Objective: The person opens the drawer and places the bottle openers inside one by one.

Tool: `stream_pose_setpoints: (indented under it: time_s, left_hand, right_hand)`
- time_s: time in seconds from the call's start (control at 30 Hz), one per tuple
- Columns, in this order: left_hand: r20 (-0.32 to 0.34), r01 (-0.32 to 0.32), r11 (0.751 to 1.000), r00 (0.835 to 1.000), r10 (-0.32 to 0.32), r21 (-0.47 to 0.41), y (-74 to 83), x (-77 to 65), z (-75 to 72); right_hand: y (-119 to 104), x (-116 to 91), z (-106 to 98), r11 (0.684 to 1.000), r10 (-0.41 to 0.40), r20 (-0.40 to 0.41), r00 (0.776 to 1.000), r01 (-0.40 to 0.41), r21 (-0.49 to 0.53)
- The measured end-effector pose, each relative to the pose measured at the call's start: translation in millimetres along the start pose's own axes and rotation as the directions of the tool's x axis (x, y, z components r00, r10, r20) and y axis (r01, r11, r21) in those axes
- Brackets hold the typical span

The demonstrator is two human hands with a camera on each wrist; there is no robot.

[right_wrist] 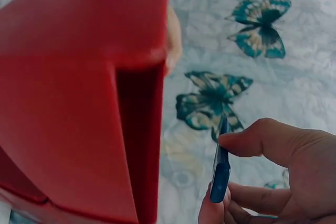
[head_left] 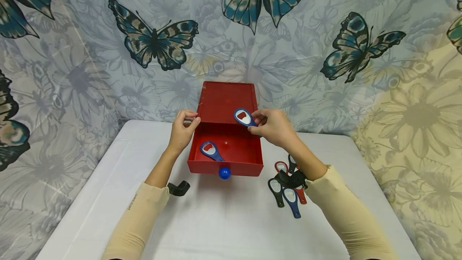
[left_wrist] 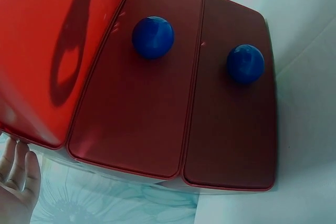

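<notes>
- A blue magnifier (head_left: 247, 120) is held by the right hand (head_left: 272, 125), its handle pinched between thumb and fingers.
- In the head view its long axis is slanted: the ring is pointed up and leftward, away from the hand, and the handle is directed down to the right.
- The pulled-out drawer (head_left: 242, 168) of the red box (head_left: 227, 101) is placed below and to the left of that ring; the drawer's right wall is neared by the right hand.
- The magnifier is seen apart from the box, edge-on, in the right wrist view.
- At the opposite, left edge of the box the left hand (head_left: 182, 129) is stationed, fingers loosely bent and tips near the side; nothing is seen held in it.
- A second magnifier (head_left: 215, 153) is laid inside the drawer, toward the left, with nearly the same slant.
- Other magnifiers (head_left: 294, 204), blue, black and red, are grouped on the desk (head_left: 223, 228) beneath the right forearm.
</notes>
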State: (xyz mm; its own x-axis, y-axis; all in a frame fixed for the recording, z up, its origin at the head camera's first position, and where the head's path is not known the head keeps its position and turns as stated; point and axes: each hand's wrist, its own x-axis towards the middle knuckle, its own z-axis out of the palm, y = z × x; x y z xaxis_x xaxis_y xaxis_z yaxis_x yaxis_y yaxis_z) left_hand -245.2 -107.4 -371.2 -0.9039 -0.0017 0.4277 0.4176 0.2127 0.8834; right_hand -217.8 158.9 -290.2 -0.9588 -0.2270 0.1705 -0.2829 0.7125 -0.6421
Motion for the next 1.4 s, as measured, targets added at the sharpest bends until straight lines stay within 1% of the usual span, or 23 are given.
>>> stream_pose_setpoints:
  time_s: [0.13, 0.27, 0.43, 0.53, 0.67, 0.83, 1.0, 1.13, 1.27, 1.4]
  left_hand:
    - [0.001, 0.003, 1.000, 1.000, -0.003, 0.000, 0.2, -0.6, 0.3]
    - [-0.003, 0.006, 1.000, 1.000, -0.006, 0.005, 0.7, -1.1, 0.4]
    - [-0.009, 0.008, 1.000, 1.000, -0.008, 0.008, 1.8, -1.6, 0.6]
    - [-0.013, 0.005, 1.000, 1.000, -0.005, 0.008, 2.2, -1.8, 1.0]
    - [-0.019, -0.001, 1.000, 1.000, 0.001, 0.009, 1.4, -1.9, 1.4]
    - [0.000, -0.009, 1.000, 1.000, 0.009, 0.026, 1.3, -1.8, 1.1]
    - [0.039, -0.018, 0.999, 0.999, 0.016, 0.043, 2.2, -1.8, 0.0]
    - [0.043, -0.020, 0.999, 0.999, 0.018, 0.046, 1.3, -2.3, -0.2]
    - [0.036, -0.016, 0.999, 0.999, 0.014, 0.040, -0.7, -2.1, -0.1]
    - [0.035, -0.020, 1.000, 0.999, 0.019, 0.024, -2.7, -1.2, 0.0]
  right_hand:
    - [-4.6, -0.7, 10.0, 1.000, -0.011, 0.031, 0.999, 0.010, 0.015]
    - [-8.9, -0.6, 18.5, 1.000, -0.023, 0.061, 0.998, 0.023, 0.003]
    - [-12.6, -0.3, 27.5, 1.000, -0.023, 0.120, 0.992, 0.025, -0.018]
    - [-12.1, 0.3, 33.8, 0.998, -0.023, 0.161, 0.987, 0.031, -0.049]
    - [-11.1, 1.1, 42.7, 0.993, -0.010, 0.204, 0.979, 0.035, -0.116]
    - [-9.6, 2.8, 52.7, 0.982, 0.041, 0.244, 0.969, 0.006, -0.189]
    - [-8.8, 4.8, 63.0, 0.963, 0.070, 0.245, 0.967, -0.001, -0.270]
    - [-9.3, 5.4, 71.0, 0.956, 0.083, 0.252, 0.964, -0.006, -0.292]
    - [-10.1, 4.3, 74.3, 0.961, 0.081, 0.267, 0.960, -0.005, -0.275]
    - [-10.8, 2.7, 68.7, 0.974, 0.047, 0.256, 0.966, 0.013, -0.228]
